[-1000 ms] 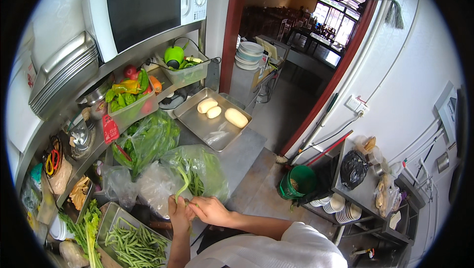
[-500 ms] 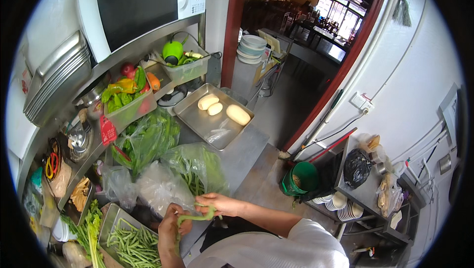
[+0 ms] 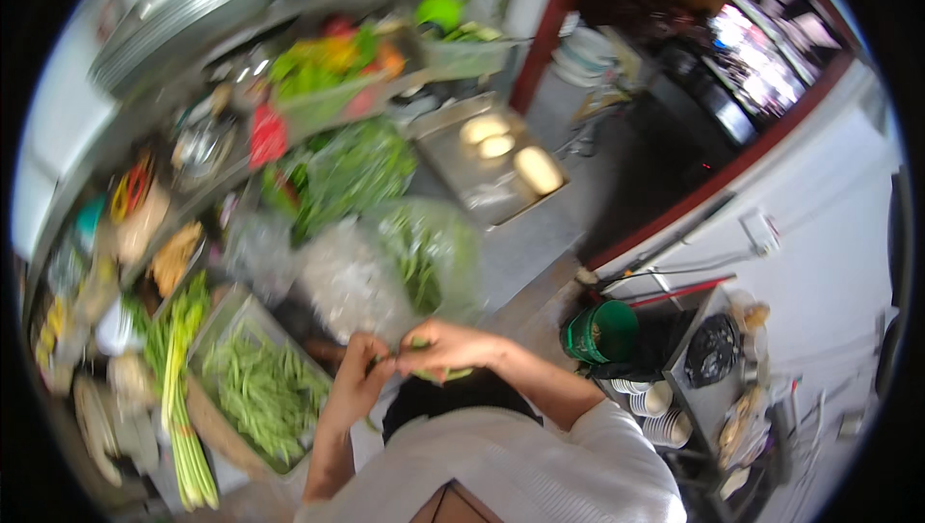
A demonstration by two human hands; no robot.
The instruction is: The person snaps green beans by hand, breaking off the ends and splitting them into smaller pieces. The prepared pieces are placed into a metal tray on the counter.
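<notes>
My left hand (image 3: 358, 378) and my right hand (image 3: 441, 348) meet at the fingertips in front of my body, both closed. Green beans (image 3: 455, 375) stick out from under my right hand's fingers. A thin green piece also shows below my left hand, and its pinch is on a bean, blurred by motion. Left of my hands, a metal tray (image 3: 306, 359) holds a heap of green beans (image 3: 252, 393). Just beyond my hands lie a whitish plastic bag (image 3: 349, 277) and a clear bag (image 3: 461, 258) with more beans inside.
A celery bunch (image 3: 178, 388) lies left of the tray. Behind stand a bag of leafy greens (image 3: 361, 171), a tub of peppers (image 3: 323, 104) and a tray (image 3: 482, 197) with peeled pale vegetables (image 3: 537, 170). A green bin (image 3: 599, 332) stands right, by a shelf with stacked bowls (image 3: 665, 425).
My view has tilted down and shifted left, so the scene sits lower and farther right. My hands have come together, and the long bean stretched between them no longer shows at full length.
</notes>
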